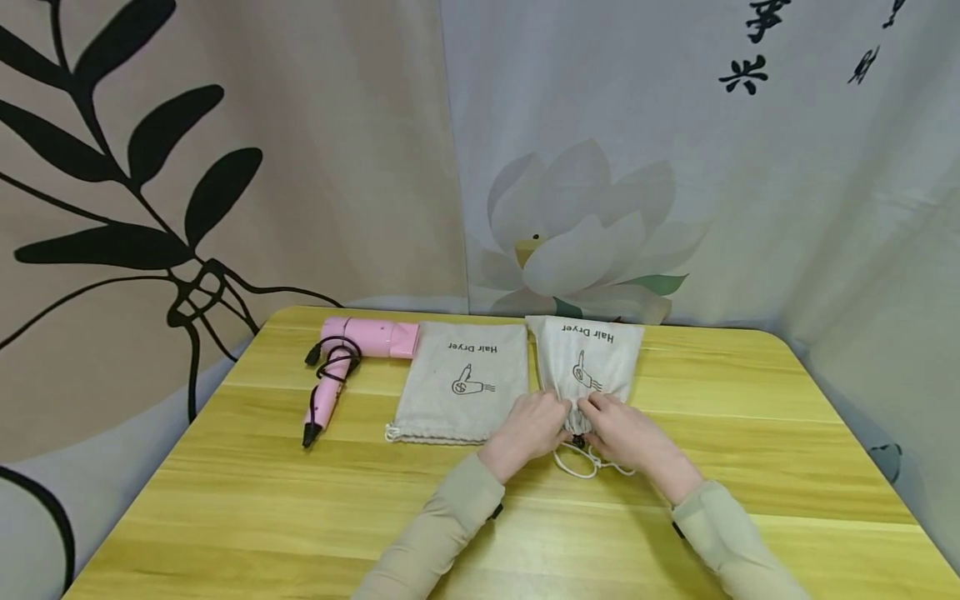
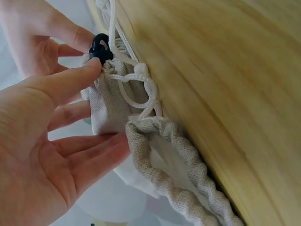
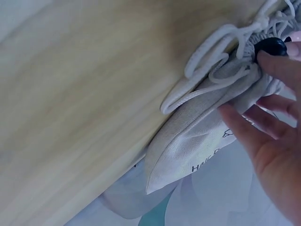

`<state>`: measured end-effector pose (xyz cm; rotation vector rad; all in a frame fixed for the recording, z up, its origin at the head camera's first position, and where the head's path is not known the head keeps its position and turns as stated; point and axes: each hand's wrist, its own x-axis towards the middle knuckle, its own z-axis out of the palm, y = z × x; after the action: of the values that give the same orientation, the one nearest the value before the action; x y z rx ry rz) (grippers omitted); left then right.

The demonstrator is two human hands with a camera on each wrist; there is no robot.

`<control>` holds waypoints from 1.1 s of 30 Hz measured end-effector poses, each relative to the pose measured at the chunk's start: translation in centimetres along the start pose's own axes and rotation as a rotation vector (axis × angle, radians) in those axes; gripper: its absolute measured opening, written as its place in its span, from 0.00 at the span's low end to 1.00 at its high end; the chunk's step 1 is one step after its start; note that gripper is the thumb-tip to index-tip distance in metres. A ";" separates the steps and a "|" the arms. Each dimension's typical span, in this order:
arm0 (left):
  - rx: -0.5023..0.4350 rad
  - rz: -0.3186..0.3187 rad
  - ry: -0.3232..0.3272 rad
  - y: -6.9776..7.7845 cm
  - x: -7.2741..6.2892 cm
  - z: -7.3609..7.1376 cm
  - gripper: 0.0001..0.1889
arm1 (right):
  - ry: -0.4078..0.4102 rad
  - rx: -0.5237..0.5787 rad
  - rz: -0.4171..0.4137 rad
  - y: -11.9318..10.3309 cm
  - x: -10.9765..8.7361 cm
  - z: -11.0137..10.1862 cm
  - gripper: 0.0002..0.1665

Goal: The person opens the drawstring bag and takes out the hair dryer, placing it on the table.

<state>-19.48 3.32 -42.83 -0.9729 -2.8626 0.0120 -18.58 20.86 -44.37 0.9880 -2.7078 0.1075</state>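
Note:
A light grey drawstring bag (image 1: 603, 354) printed "Hair Dryer" lies at the table's back, its gathered neck toward me. Both hands are at that neck. My left hand (image 1: 531, 425) pinches it from the left; the left wrist view shows the thumb on the black cord lock (image 2: 99, 55) and fingers against the cloth. From the right, my right hand (image 1: 628, 432) pinches the neck, its thumb touching the cord lock (image 3: 271, 47) in the right wrist view. White cord (image 1: 577, 473) loops onto the table. The bag's contents are hidden.
A second drawstring bag (image 1: 461, 408) lies flat just left of the gripped one, its ruffled mouth toward me. Farther left is a pink hair dryer (image 1: 367, 336) with its black cord (image 1: 341, 354) wrapped round the handle. A printed curtain (image 1: 360, 167) hangs behind the wooden table (image 1: 247, 500).

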 end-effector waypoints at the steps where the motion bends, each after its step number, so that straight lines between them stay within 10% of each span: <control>1: 0.007 0.005 -0.002 0.0 0.0 0.0 0.17 | 0.009 -0.009 -0.008 0.0 0.0 0.1 0.21; 15: 0.196 -0.010 0.018 1.4 0.2 0.5 0.13 | 0.062 -0.032 -0.046 -0.3 0.3 0.3 0.23; 33: 0.169 -0.077 -0.014 1.7 0.4 0.6 0.16 | -0.002 0.059 0.020 -0.2 0.3 0.0 0.22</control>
<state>-18.85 4.95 -43.49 -0.8336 -2.8525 0.2510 -18.69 20.55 -44.34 0.9786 -2.7311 0.1914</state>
